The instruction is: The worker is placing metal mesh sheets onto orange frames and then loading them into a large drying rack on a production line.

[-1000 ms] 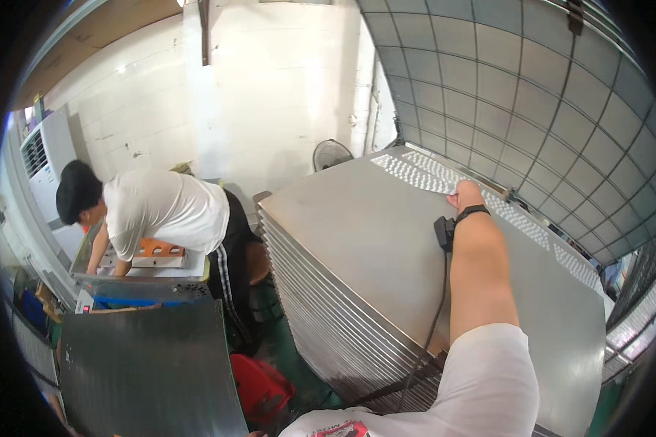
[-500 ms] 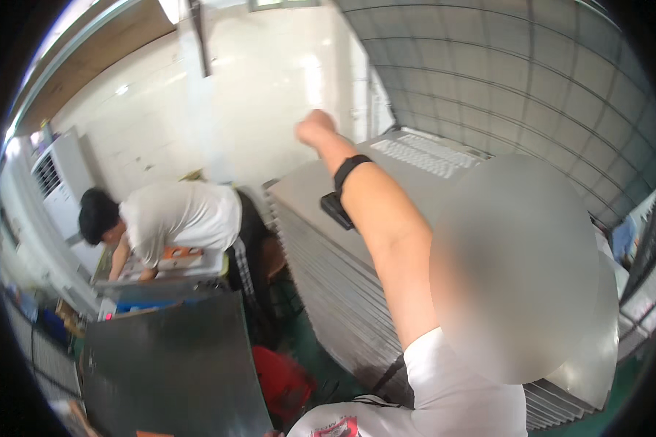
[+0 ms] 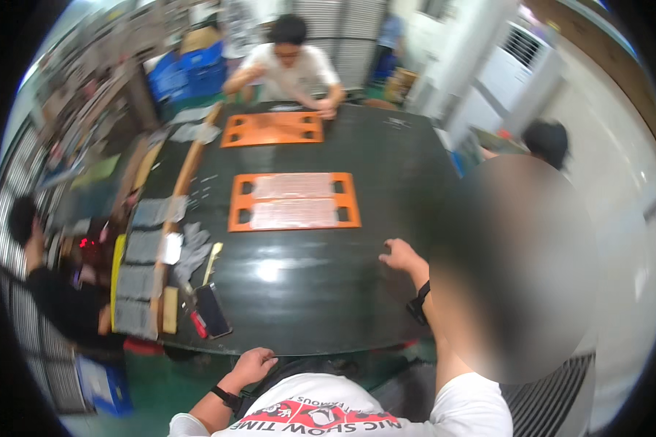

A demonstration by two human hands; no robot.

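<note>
The right hand hangs over the near right part of the dark table, thumb and fingers parted, nothing visible in its grasp; whether it touches the top, I cannot tell. The left hand is by the table's near edge, fingers loosely bent; no object shows in it, but I cannot tell whether it grips the edge.

Ahead and to the left of the right hand, well apart from it, the near orange board lies flat, with 2 pale pinkish sheets laid 1 beyond the other between its end cutouts. I judge that board covered; blur hides whether the sheets are fastened.

Beyond it, the far orange board shows plain orange between its cutouts. So 1 board seems to carry its sheets and 1 does not. A co-worker is behind that board, a hand near its far right corner.
</note>
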